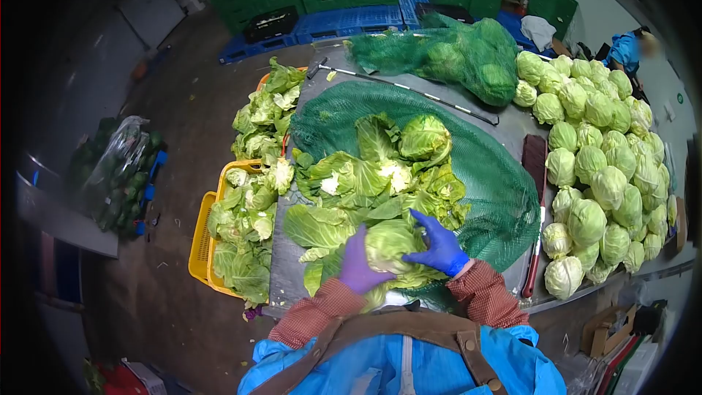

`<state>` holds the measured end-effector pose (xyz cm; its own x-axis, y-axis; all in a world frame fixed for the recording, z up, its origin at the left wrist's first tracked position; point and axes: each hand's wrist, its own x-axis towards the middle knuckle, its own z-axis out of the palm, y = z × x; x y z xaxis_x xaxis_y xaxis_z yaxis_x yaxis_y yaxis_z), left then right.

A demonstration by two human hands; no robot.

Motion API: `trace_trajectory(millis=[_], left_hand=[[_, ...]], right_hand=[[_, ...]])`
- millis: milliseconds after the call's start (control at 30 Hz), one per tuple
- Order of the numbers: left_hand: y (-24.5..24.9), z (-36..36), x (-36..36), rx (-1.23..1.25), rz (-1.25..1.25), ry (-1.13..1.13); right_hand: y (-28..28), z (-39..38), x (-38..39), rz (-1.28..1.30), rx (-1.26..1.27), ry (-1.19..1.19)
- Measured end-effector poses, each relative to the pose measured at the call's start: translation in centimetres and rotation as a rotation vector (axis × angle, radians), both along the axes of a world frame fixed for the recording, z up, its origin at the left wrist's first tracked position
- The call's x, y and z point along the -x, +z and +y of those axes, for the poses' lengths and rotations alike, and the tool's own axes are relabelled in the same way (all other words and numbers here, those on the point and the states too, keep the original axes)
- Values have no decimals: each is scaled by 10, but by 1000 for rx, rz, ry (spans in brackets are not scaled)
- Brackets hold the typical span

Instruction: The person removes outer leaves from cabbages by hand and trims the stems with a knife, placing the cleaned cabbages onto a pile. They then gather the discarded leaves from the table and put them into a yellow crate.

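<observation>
Cabbage head [387, 246], round and pale green, is held near the front edge of a grey metal table [296, 281], between two gloved hands. The left hand [360, 262], in a purple glove, is partly open and cupped against its left side; the right hand [437, 243], in a blue glove, has its thumb and fingers spread wide around the right side. Loose green outer leaves [322, 227] lie around it, with a yellowish-green cabbage [425, 139] beyond them on a dark green mesh net [497, 186]. Farther back, a thin black-and-white rod [409, 89] lies in front of a filled green mesh bag [486, 58]. To the right, a long tool with a dark red handle [531, 274] lies beside a large pile of pale green cabbages [607, 175]. On the left, a yellow plastic crate [201, 241] holds leafy trimmings [245, 263]. A person in blue [624, 51] is at the far right.
</observation>
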<state>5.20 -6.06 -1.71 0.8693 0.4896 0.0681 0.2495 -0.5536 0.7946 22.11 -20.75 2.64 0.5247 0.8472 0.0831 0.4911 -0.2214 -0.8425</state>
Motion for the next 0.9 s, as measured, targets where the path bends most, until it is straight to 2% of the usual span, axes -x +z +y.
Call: trace_trajectory(millis=[33,100,167,233,267,367,433,533,567,633,667,700,767,800,833,900], left_hand=[[-1,-4,-4,2,2,-5],[-5,-10,-12,-273,-17,-153],[-3,-9,-13,-195,-8,-133],[-5,-4,-5,-197,-82,-144],[-6,-3,1,-239,-93,-107],[-17,1,19,-308,-96,-22],[-19,2,28,-272,-61,-43],[-10,-8,27,-145,-33,84],[-11,-7,21,-147,-30,90],[-19,-3,9,89,-44,281],[-20,2,5,106,-20,326],[-24,5,4,106,-24,324],[-39,13,5,248,-87,332],[-56,16,7,326,-211,314],[-48,17,9,323,-210,313],[-23,21,12,851,-260,399]], right_hand=[[5,4,1,2,2,-5],[11,10,1,-209,212,160],[-11,11,-14,-251,112,131],[-27,14,-29,341,261,-246],[-36,13,-37,219,215,-265],[-54,11,-35,207,278,-387],[-60,11,-31,196,293,-307],[-78,17,-17,102,49,-251],[-70,21,-9,105,46,-245],[-55,26,5,534,-229,-202],[-62,27,5,492,-129,-118],[-62,26,9,487,-130,-119],[-41,33,27,216,-47,36],[-56,36,32,84,-116,33],[-62,36,35,85,-119,32],[-68,38,38,147,-23,-41]])
